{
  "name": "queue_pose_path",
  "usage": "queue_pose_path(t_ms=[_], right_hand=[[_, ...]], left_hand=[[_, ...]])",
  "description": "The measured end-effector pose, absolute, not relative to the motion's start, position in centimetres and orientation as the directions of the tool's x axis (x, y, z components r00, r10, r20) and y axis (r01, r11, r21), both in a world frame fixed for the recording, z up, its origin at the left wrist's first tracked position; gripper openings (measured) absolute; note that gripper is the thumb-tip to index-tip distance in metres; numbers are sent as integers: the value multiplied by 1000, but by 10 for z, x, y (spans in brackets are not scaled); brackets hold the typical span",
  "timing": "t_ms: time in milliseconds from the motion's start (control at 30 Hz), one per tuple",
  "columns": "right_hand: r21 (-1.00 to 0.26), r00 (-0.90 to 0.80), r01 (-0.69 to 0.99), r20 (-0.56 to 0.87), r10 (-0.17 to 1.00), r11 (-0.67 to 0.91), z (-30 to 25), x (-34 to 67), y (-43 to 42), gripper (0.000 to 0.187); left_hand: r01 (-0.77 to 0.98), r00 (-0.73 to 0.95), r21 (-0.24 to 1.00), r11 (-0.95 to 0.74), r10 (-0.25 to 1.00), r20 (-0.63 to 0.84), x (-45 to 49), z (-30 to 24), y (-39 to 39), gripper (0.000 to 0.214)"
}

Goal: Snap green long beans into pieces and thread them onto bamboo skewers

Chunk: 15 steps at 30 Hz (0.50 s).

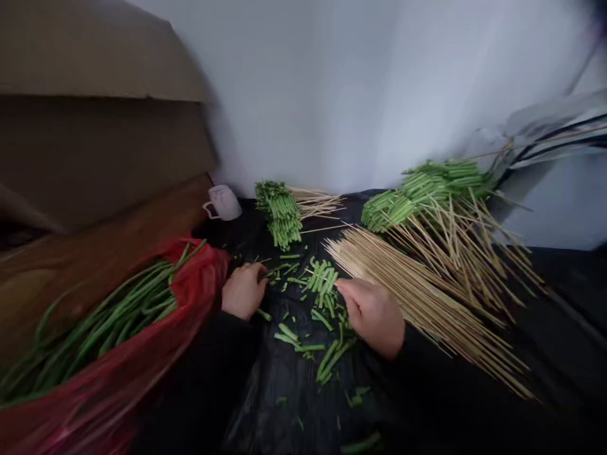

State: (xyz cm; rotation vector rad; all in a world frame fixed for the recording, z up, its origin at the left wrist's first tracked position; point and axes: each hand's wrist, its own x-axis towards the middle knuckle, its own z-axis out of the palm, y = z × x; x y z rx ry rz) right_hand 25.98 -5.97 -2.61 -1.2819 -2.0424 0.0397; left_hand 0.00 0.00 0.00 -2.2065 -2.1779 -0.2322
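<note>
My right hand (374, 316) is closed in a pinch on a bamboo skewer threaded with a row of short green bean pieces (322, 278). Most of that skewer is hidden by the bean pieces and my fingers. To the left, my left hand (244, 292) is low over the black plastic sheet (270, 385), its fingers curled together among loose bean bits. Whatever is between those fingertips is too hidden to name. Cut bean pieces (332, 360) lie scattered between and below both hands.
A red plastic bag (199, 272) of long green beans (128, 309) lies at left. Plain skewers (417, 291) spread right of my right hand. Filled skewers form a back stack (284, 215) and a right pile (427, 189). A white mug (225, 203) stands near a cardboard box (104, 151).
</note>
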Motion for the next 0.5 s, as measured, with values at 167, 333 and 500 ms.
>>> queue_pose_path(t_ms=[167,333,500], right_hand=[[-372,-252,774,561,789,512,-28,260,-60,27],[-363,-248,788,552,796,497,-27,259,-61,28],[-348,-252,799,547,798,491,-24,259,-61,28]], left_hand=[[993,-6,121,-10,992,126,-3,-2,1,16],[929,58,344,-137,971,230,1,-4,3,11],[589,93,767,-253,965,247,19,-3,1,14]])
